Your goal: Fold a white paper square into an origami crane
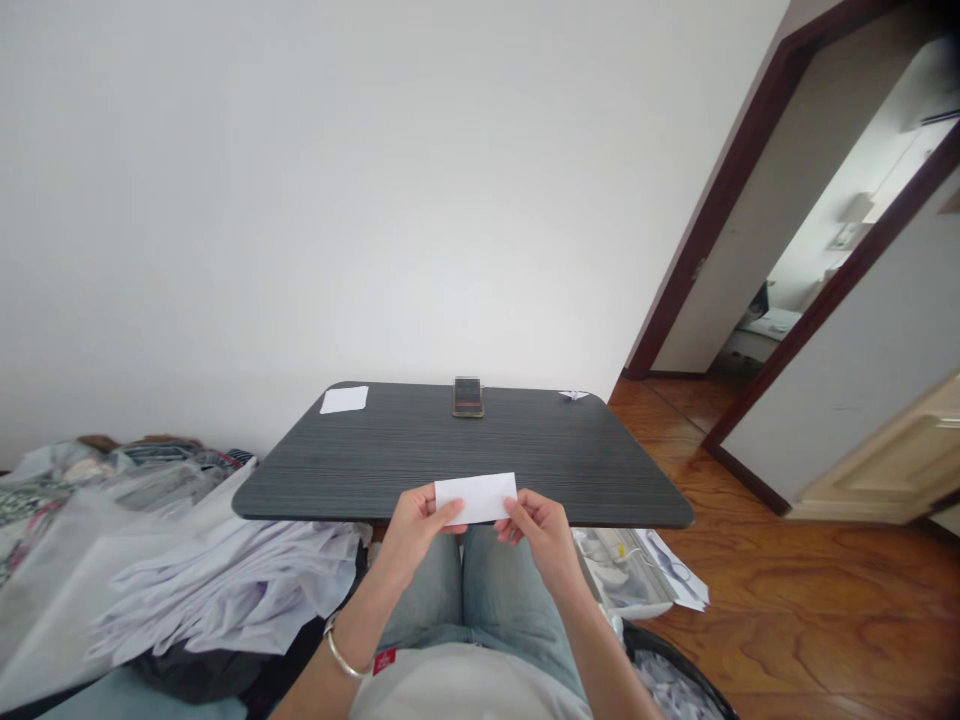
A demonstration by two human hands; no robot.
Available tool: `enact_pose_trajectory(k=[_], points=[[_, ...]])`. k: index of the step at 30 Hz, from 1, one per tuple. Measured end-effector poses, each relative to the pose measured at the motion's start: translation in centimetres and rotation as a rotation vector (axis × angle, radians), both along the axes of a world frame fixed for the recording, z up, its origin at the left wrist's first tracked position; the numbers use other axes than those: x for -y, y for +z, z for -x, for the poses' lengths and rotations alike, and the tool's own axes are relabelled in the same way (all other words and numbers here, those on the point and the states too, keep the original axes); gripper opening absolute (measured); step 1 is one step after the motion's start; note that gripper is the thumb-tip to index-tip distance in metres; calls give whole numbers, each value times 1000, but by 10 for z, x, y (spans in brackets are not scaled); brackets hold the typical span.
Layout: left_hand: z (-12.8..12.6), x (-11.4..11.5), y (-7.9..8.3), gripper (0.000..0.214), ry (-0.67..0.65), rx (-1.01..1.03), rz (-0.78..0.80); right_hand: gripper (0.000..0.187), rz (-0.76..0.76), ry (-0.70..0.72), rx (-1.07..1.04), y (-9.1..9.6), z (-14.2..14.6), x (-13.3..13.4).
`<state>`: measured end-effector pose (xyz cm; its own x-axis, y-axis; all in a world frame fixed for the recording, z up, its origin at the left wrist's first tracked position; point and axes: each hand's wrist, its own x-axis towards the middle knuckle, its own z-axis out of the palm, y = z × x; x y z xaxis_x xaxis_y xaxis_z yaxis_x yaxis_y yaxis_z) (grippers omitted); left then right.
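A small white rectangular sheet of paper (477,494) is held up over the front edge of the dark table (375,455). My left hand (421,522) pinches its left end, thumb on top and fingers behind. At the right end, my right hand (541,525) grips it the same way, with the thumb near the lower corner. The paper is wider than tall and looks folded, though its layers cannot be made out.
A phone on a stand (468,396) is at the table's back. White paper (345,399) lies back left, a folded paper piece (574,395) back right. White cloth (247,580) is heaped at left. A box (626,570) and a bin of crumpled paper (675,685) are at right.
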<state>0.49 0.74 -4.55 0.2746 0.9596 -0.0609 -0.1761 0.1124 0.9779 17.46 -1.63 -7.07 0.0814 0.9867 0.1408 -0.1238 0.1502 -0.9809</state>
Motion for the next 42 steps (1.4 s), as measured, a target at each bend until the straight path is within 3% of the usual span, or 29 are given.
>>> enact_pose_trajectory(k=[13, 18, 26, 35, 42], points=[[0, -1, -2, 45, 41, -7, -12, 38, 26, -27, 2, -1, 0, -2], [-1, 1, 3, 45, 68, -43, -48, 29, 86, 87, -56, -2, 1, -2], [-4, 4, 5, 44, 16, -74, -100, 23, 107, 141, -43, -2, 10, 2], [-6, 2, -6, 56, 2, -125, -219, 22, 103, 114, 1, 1, 11, 4], [-3, 3, -3, 64, -53, -171, -170, 17, 107, 135, 72, -1, 11, 4]])
